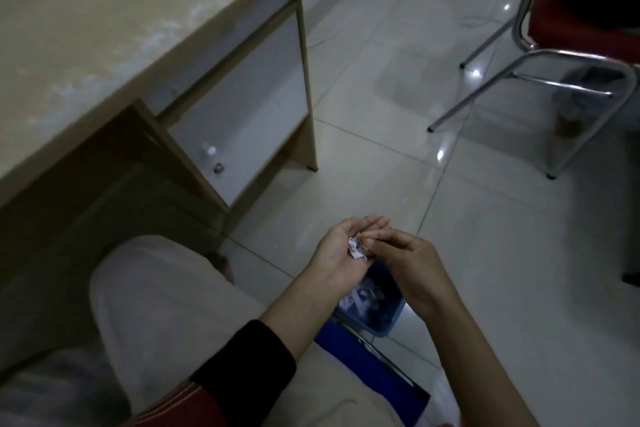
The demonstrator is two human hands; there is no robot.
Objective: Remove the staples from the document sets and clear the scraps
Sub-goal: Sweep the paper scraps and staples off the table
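My left hand [341, 246] is held palm up over the floor beside my knee, cupping small white paper scraps with bent staples [356, 248]. My right hand [410, 262] sits just right of it, its fingertips pinched on the scraps in the left palm. Directly below both hands stands a small blue waste bin [391, 321] on the floor, with crumpled scraps inside. No document sets are in sight.
A beige desk [104, 28] fills the upper left, with its white cabinet door [249, 107] beneath. A red chair with chrome legs [540, 80] stands at the upper right on the tiled floor. My beige-trousered legs [166, 315] fill the lower left.
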